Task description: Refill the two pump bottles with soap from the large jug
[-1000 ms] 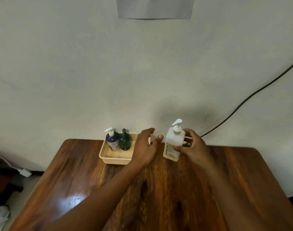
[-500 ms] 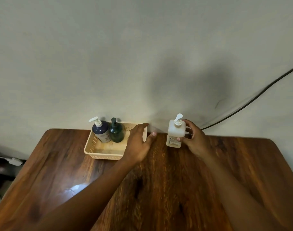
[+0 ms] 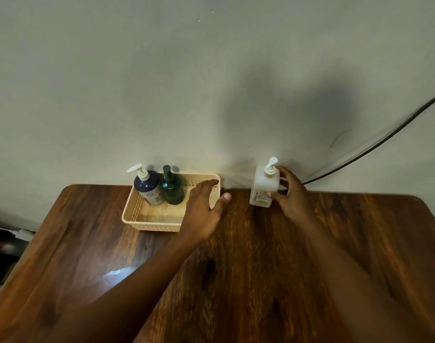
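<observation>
Wooden table, dark brown grain, glossy, bright glare patch near left front; back edge against pale wall. Black cable slanting down wall at right, ending behind table edge.

Cream basket, perforated sides, at back of table left of centre. Inside, at far left end, two pump bottles upright and touching: navy bottle with white pump, dark green bottle with dark pump just to its right. Rest of basket floor bare.

White jug, squarish, white pump on top, small label low on front face, upright on table near back edge, well apart from basket to the right.

Left hand palm down over right end of basket, fingers spread and extended above basket rim, thumb out toward table; clasping nothing.

Right hand against right side of white jug, thumb on front face near label, fingers curled around far side; closed on jug.
</observation>
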